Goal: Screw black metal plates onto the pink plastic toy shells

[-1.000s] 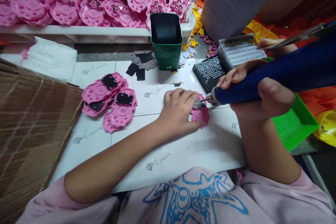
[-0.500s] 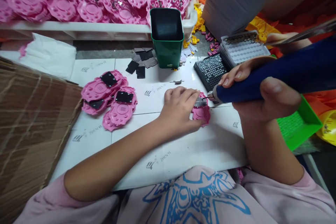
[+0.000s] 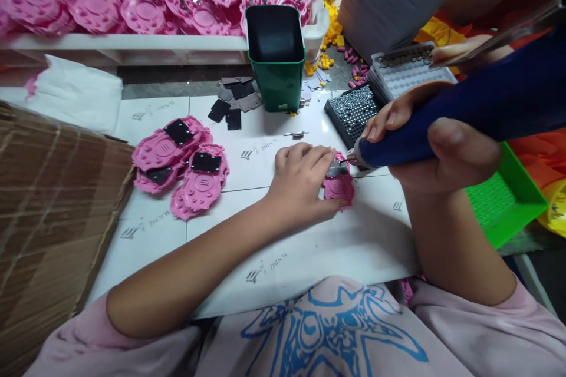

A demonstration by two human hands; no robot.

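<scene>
On the white work surface, my left hand [image 3: 298, 185] holds down a pink plastic part [image 3: 339, 189], its fingers along the left side and its thumb at the lower edge. A dark plate [image 3: 336, 169] lies across the part's upper half. My right hand [image 3: 460, 150] is wrapped round a blue electric screwdriver [image 3: 398, 144], held almost level. The tip of its bit [image 3: 344, 161] is at the plate; whether it sits on a screw is too small to tell. Several pink parts with black plates [image 3: 204, 179] lie to the left.
Behind my hands stand a green bin [image 3: 276, 82] and a black screw tray [image 3: 354, 112]. Loose black plates [image 3: 233, 119] lie left of the bin. A cardboard box [image 3: 57, 206] borders the left, a green basket [image 3: 524, 206] the right. Another hand [image 3: 469, 50] shows at upper right.
The view has shifted slightly. My left hand still holds the pink part, and the screwdriver's bit stays at the dark plate in nearly the same pose.
</scene>
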